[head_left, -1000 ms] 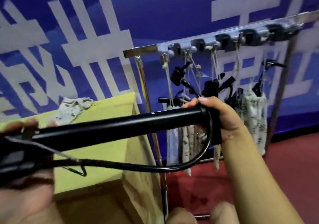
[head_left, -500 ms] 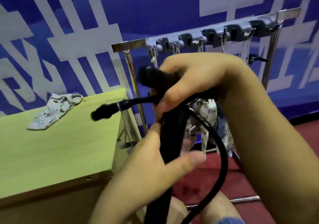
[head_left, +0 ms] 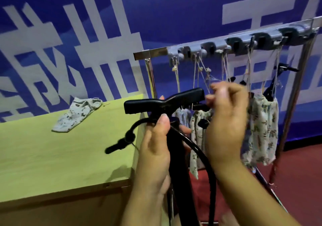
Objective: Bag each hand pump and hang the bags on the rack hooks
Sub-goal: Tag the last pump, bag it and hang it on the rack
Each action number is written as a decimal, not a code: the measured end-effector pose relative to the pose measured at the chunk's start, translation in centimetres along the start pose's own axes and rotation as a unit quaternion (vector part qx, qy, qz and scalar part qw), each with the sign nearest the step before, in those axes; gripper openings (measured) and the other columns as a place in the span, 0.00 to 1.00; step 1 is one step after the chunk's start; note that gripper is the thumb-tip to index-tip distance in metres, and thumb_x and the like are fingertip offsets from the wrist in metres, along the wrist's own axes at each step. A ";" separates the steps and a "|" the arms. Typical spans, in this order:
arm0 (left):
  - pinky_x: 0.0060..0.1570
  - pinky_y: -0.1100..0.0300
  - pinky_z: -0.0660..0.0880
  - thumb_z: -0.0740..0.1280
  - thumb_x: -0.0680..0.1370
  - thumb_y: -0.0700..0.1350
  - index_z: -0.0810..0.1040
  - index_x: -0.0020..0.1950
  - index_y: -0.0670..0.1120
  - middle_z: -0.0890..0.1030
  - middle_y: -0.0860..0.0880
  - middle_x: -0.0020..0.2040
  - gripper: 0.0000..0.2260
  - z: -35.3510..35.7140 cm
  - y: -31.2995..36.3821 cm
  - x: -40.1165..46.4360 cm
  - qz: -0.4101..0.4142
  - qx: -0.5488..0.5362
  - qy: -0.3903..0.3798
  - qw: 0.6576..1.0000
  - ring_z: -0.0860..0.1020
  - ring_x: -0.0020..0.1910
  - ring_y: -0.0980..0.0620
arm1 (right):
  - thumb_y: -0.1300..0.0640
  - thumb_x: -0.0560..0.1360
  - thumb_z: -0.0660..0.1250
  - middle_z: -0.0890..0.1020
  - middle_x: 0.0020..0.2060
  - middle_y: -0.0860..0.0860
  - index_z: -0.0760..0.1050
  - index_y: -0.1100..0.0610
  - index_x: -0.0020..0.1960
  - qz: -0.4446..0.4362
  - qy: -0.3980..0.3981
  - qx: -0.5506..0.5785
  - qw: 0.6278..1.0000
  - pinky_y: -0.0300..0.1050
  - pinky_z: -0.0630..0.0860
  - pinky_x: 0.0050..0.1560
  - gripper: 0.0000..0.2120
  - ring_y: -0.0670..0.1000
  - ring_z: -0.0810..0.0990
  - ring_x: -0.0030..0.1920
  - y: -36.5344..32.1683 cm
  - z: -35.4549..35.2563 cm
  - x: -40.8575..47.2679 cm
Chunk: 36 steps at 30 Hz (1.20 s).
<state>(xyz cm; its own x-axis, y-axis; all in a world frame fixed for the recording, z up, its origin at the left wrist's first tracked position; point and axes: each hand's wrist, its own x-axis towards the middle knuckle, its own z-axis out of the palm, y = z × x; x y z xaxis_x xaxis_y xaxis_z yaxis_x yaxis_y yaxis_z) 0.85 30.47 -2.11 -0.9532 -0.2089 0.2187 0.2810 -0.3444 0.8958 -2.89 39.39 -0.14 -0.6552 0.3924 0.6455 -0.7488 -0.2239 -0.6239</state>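
between the table and the rack, the left hand (head_left: 155,149) grips an unbagged pump (head_left: 176,149) upright below its handle, while the blurred right hand (head_left: 226,121) has fingers curled, on what i cannot tell. several filled bags (head_left: 261,130) already hang from the rack hooks (head_left: 235,45); one empty bag (head_left: 78,114) waits on the table (head_left: 52,156), and the pump's base is cut off.

My left hand (head_left: 155,149) and right hand (head_left: 226,123): both bare, no gloves, rings or watch. Forearms bare too; no sleeve reaches either wrist. Nails short, unpainted.
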 end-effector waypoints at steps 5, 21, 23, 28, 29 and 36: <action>0.64 0.46 0.70 0.68 0.64 0.62 0.80 0.59 0.46 0.82 0.43 0.56 0.29 -0.6 -1.2 0.5 -0.024 0.024 0.032 0.999 0.79 0.59 0.46 | 0.42 0.68 0.64 0.85 0.39 0.46 0.80 0.52 0.46 0.455 -0.219 0.150 0.850 0.34 0.77 0.47 0.15 0.44 0.83 0.45 2.4 -0.6 -2.8; 0.28 0.65 0.71 0.68 0.70 0.44 0.74 0.45 0.42 0.75 0.51 0.28 0.08 -2.3 0.3 1.8 0.089 0.150 -0.027 0.984 0.72 0.24 0.54 | 0.41 0.72 0.64 0.80 0.38 0.48 0.75 0.48 0.44 0.310 -0.262 0.002 0.914 0.52 0.75 0.53 0.11 0.47 0.79 0.42 4.1 -2.8 -1.9; 0.30 0.64 0.74 0.69 0.73 0.43 0.73 0.47 0.42 0.77 0.50 0.31 0.08 -2.6 0.5 1.7 0.088 0.143 -0.054 0.984 0.76 0.27 0.53 | 0.36 0.71 0.60 0.81 0.39 0.43 0.74 0.44 0.47 0.287 -0.289 -0.033 0.913 0.50 0.74 0.58 0.14 0.45 0.79 0.45 4.5 -2.7 -2.0; 0.33 0.62 0.76 0.65 0.74 0.41 0.73 0.52 0.43 0.80 0.48 0.36 0.08 -3.2 0.8 1.3 0.071 0.167 -0.114 0.977 0.79 0.30 0.52 | 0.29 0.69 0.58 0.77 0.36 0.40 0.74 0.43 0.49 0.291 -0.321 -0.022 0.901 0.56 0.71 0.56 0.20 0.46 0.76 0.44 5.0 -2.4 -3.0; 0.31 0.62 0.76 0.68 0.74 0.41 0.73 0.52 0.44 0.79 0.49 0.35 0.08 -3.1 0.9 1.4 0.075 0.179 -0.102 0.976 0.78 0.29 0.52 | 0.29 0.69 0.58 0.78 0.37 0.41 0.74 0.43 0.49 0.292 -0.321 -0.024 0.901 0.58 0.71 0.57 0.20 0.46 0.76 0.45 5.0 -2.5 -3.0; 0.23 0.62 0.70 0.70 0.68 0.45 0.78 0.47 0.60 0.75 0.51 0.33 0.12 -3.7 1.5 1.8 0.124 0.291 -0.051 0.947 0.73 0.26 0.54 | 0.36 0.74 0.55 0.81 0.37 0.33 0.74 0.39 0.48 0.283 -0.323 -0.049 0.902 0.31 0.72 0.45 0.12 0.33 0.78 0.40 3.7 -2.3 -3.1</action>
<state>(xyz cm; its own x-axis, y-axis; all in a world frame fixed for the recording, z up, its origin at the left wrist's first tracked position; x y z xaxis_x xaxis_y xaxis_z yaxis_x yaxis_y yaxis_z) -0.02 26.21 -1.82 -0.8803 -0.1168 0.4597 0.4168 0.2723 0.8673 -3.41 39.42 -5.44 -0.8748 -0.3697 0.3132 -0.2840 -0.1326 -0.9496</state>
